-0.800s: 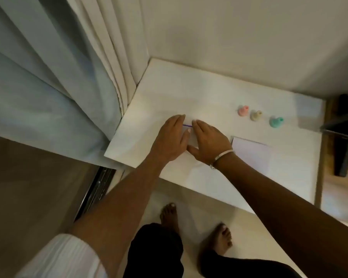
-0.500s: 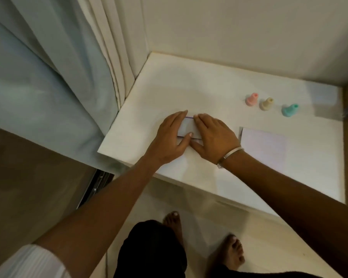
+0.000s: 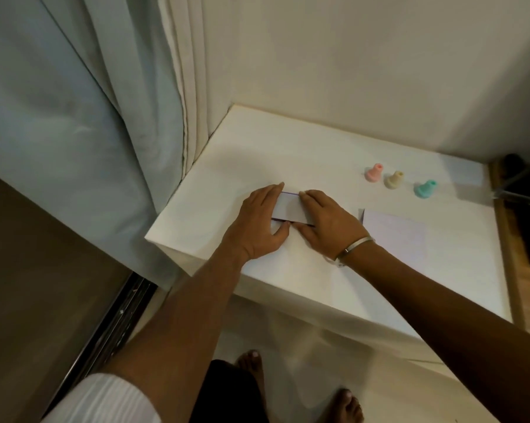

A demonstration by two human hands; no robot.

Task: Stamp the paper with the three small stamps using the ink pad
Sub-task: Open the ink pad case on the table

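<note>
— On the desk [image 3: 227, 166], near its left edge, what is held?

— The ink pad [image 3: 291, 209] is gripped from both sides: the left hand [image 3: 259, 222] on its left end, the right hand [image 3: 326, 222] on its right, thumbs curled at the near edge.

— What is changed from a moment ago?

— Then only a thin purple edge was seen between the fingers; now the pale lid face is exposed and a dark seam is shown along the front. The case is judged to be at the point of opening.

— And the rest?

— The paper [image 3: 395, 236] lies just right of the right hand. Three stamps [image 3: 393, 180] are stood behind it, untouched, so no stamping is done yet.
</note>
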